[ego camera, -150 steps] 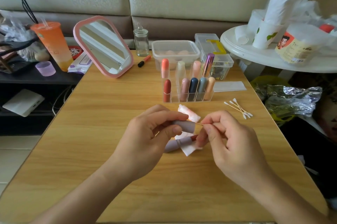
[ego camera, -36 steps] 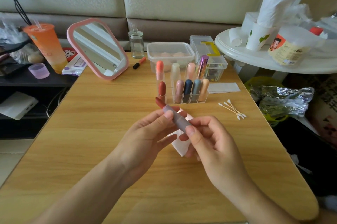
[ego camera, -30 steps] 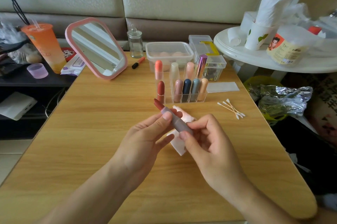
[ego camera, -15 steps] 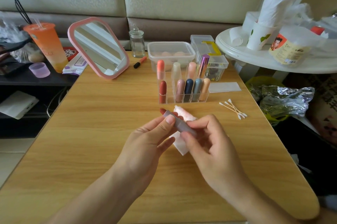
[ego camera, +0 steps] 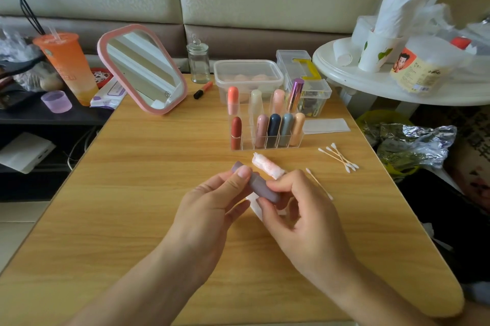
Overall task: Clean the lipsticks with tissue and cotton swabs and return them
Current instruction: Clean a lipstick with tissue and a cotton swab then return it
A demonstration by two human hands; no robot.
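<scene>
A grey-purple lipstick (ego camera: 258, 185) is held up just over the wooden bench (ego camera: 132, 193); its far end is pinched by the thumb and fingers of the left hand (ego camera: 209, 209), and its near end is gripped by the curled fingers of the right hand (ego camera: 305, 219). A rolled tissue (ego camera: 267, 166) with pink marks is laid just behind it, in front of the clear rack (ego camera: 265, 146) where other lipsticks (ego camera: 274, 129) are stood up, and cotton swabs (ego camera: 339, 157) are laid to the right. Small writing is printed on the orange cup (ego camera: 67, 66) and on the tub (ego camera: 421, 68) with a cartoon face, but it cannot be read.
</scene>
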